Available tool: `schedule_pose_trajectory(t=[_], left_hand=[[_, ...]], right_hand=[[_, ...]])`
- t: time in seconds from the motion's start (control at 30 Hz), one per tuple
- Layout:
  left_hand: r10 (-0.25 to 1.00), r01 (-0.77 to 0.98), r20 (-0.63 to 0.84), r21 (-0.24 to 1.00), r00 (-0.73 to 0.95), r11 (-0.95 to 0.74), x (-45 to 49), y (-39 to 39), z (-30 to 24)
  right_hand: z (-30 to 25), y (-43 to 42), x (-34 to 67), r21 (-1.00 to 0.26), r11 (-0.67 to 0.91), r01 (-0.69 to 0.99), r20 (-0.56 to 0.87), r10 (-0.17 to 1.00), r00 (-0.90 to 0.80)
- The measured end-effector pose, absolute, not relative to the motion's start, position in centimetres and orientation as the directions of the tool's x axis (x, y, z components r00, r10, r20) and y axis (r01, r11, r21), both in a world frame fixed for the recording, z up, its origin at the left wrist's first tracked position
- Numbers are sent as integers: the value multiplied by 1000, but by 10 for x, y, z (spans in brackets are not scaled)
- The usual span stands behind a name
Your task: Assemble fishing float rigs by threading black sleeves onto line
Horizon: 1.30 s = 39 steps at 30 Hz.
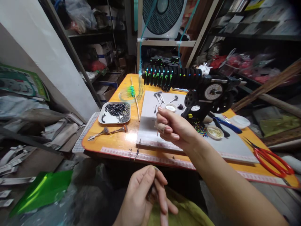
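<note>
My left hand (147,193) is low in front of the table edge, thumb and index finger pinched together and the other fingers loosely apart. What it pinches, if anything, is too small to make out. My right hand (168,125) is raised over the grey board (148,125), fingers curled in a pinch, with a beige wrap round one finger. Any thin thing in it does not show. Just beyond it are a small white bowl (170,108) and thin dark pieces (155,109). Short wire-like pieces with dark parts (137,151) stick out at the table's front edge.
A white tray (100,117) of small black tubes stands at left. A black machine (213,91) carries a row of spools (174,77) with coloured beads. Red-handled scissors (272,161), blue-handled pliers (229,125) and a dish (215,137) lie at right. A fan (163,18) stands behind.
</note>
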<state>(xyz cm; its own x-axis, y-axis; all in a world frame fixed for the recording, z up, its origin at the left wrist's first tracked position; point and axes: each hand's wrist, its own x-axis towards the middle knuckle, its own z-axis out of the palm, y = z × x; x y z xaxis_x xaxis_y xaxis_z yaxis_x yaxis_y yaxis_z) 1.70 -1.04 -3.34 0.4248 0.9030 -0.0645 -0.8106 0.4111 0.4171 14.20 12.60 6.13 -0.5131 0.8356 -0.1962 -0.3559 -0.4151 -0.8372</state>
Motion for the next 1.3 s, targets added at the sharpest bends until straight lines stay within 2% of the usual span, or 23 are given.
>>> schedule_pose_trajectory(t=[0.4,0.63,1.03,1.3], left_hand=[[897,-805,-115,403,428,435,13,-15,-43],[900,-821,-91,379,426,427,13,-17,-45],[898,-803,-151,404,414,438,13,-23,-53],[895,-812,-117,382,431,441,14,-26,-59]], right_hand=[[56,126,144,-844,-406,-350,-189,837,-513],[56,124,143,-845,-408,-345,-198,840,-505],[55,123,144,-842,-407,-354,-193,841,-506],[54,124,144,-844,-401,-355,-187,842,-506]])
